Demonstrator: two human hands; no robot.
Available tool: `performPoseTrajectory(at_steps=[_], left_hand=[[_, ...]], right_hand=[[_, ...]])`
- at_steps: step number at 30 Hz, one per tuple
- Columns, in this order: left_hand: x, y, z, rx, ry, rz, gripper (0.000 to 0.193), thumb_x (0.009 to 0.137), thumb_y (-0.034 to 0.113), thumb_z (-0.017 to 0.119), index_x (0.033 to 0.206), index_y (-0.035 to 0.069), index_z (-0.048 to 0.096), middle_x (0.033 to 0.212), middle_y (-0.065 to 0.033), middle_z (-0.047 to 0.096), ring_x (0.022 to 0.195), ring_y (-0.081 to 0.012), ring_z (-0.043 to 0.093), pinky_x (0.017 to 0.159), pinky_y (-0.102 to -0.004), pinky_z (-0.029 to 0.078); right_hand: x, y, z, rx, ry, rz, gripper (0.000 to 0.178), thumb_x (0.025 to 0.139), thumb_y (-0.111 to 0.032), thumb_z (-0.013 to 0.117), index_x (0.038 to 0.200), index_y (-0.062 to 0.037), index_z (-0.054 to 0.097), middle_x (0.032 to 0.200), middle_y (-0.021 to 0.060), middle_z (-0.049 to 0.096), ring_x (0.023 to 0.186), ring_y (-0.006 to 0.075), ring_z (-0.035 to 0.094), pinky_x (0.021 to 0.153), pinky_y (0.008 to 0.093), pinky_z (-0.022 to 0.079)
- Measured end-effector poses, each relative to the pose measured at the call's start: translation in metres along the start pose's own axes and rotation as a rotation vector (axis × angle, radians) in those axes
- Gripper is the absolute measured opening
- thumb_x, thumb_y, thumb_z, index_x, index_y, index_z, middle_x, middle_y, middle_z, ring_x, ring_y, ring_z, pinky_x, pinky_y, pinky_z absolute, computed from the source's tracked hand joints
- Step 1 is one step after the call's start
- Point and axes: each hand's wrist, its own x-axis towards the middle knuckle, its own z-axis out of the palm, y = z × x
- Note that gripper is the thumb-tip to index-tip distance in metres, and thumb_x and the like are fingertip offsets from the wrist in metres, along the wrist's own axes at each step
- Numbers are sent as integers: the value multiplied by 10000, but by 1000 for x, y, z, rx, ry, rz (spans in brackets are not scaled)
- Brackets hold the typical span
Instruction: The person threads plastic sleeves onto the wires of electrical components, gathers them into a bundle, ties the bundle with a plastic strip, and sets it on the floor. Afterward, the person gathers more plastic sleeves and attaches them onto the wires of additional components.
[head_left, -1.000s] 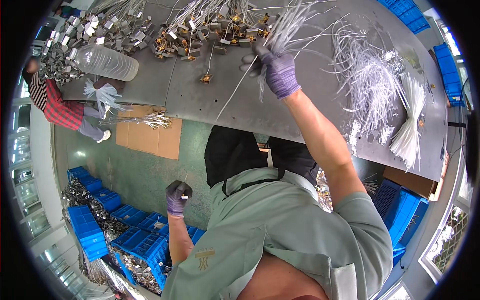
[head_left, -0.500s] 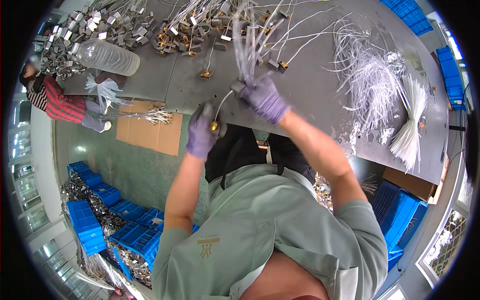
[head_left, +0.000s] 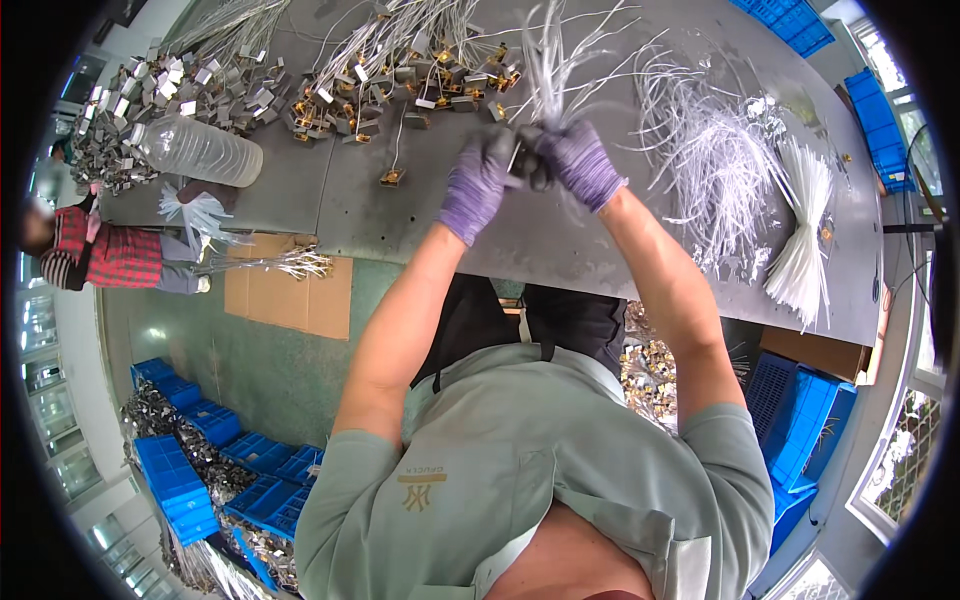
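My left hand [head_left: 478, 185], in a purple glove with dark fingertips, is closed around a short white wire [head_left: 515, 156] over the grey table. The wire's end is hidden by the fingers. Close against it, my right hand [head_left: 575, 165] in a matching glove grips a bundle of thin clear plastic tubes [head_left: 548, 65], which fan out away from me. The fingertips of both hands meet and are a little blurred. Left of them, a wired part with a brass-coloured end [head_left: 393, 177] lies alone on the table.
Small metal parts with wires [head_left: 370, 100] are heaped at the far left, near a clear plastic bottle [head_left: 200, 150]. To the right lie loose clear tubes [head_left: 715, 160] and a white tube bundle [head_left: 803, 220]. Blue crates [head_left: 175, 485] stand on the floor. A person [head_left: 110, 248] is at far left.
Both hands have moved away from my body and come together; the left rose from the table edge to meet the right. The brass-ended piece in the left hand is now hidden.
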Motion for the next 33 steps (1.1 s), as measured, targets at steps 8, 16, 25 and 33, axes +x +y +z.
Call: performPoseTrajectory(at_steps=[8, 16, 25, 33], left_hand=[[14, -96, -122, 1263, 257, 30, 457, 785, 377, 635, 1098, 55, 553, 1056, -206, 593, 996, -387, 553, 852, -506, 431], [-115, -63, -157, 435, 217, -237, 164, 870, 162, 593, 886, -1, 592, 687, -100, 576, 591, -195, 546, 565, -323, 442], [-328, -50, -179, -339, 173, -428, 340, 878, 237, 588, 657, -5, 501, 499, -48, 446, 459, -135, 431, 472, -263, 356], [-370, -67, -198, -706, 291, -401, 250, 865, 231, 616, 817, -12, 578, 511, -4, 375, 478, -127, 379, 476, -279, 316]], right_hand=[[33, 48, -49, 128, 228, -311, 303, 921, -244, 551, 1075, 13, 598, 710, 133, 640, 510, 166, 616, 449, 260, 474], [27, 89, 88, 593, -48, 51, 252, 916, -174, 535, 1097, -2, 501, 849, 172, 667, 630, 276, 666, 480, 321, 516], [74, 100, 144, 664, -57, 119, 237, 899, -105, 512, 1100, 19, 492, 926, 206, 667, 708, 330, 680, 483, 361, 539], [76, 65, 88, 590, 131, -103, 216, 890, -160, 573, 1006, 21, 594, 836, 142, 686, 638, 227, 679, 425, 283, 477]])
